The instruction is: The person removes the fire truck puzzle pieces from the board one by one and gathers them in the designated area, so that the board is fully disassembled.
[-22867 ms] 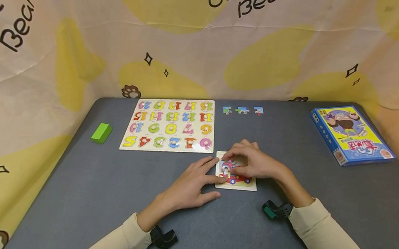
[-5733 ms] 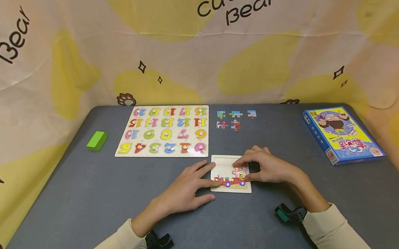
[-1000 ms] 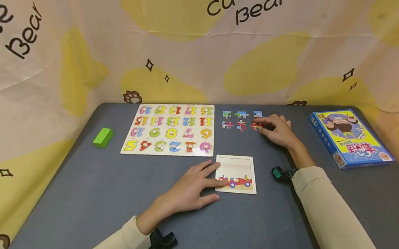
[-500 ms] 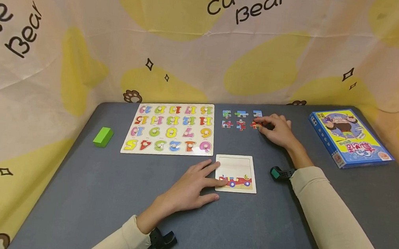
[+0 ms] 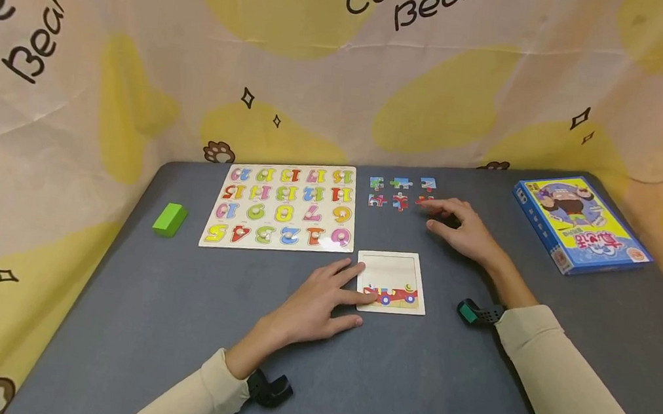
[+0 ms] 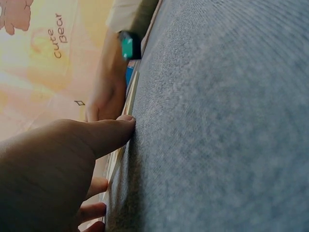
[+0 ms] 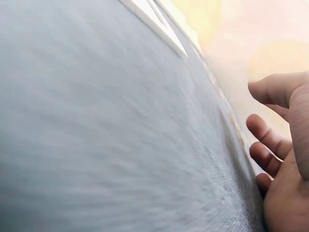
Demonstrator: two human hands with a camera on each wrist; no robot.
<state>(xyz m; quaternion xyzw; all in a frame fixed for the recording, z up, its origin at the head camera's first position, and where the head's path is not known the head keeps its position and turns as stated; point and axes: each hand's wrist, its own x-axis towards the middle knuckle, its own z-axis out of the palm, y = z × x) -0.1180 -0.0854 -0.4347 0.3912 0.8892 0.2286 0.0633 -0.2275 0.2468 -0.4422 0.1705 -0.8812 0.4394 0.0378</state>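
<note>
A small square jigsaw puzzle tray (image 5: pixel 391 271) lies in front of me, its lower part filled with pieces showing a red vehicle, its upper part bare. My left hand (image 5: pixel 317 304) rests its outstretched fingers on the tray's left side. Beyond the tray, loose jigsaw pieces (image 5: pixel 399 202) sit in two rows. My right hand (image 5: pixel 465 232) is just right of the front row, thumb and index finger apart. Its fingertip partly covers a red jigsaw piece (image 5: pixel 424 199). In the right wrist view, nothing shows between the fingers (image 7: pixel 258 126).
A number puzzle board (image 5: pixel 280 209) lies at the back left, close to the tray. Farther left stands a green block (image 5: pixel 170 220). A blue and yellow box (image 5: pixel 581 222) lies at the back right. A patterned cloth (image 5: pixel 320 68) hangs behind the grey table (image 5: pixel 190 339).
Since the earliest frame, three red pieces have left the tray and form a front row. Over the last half second, my right hand let go of the last one and drew back slightly.
</note>
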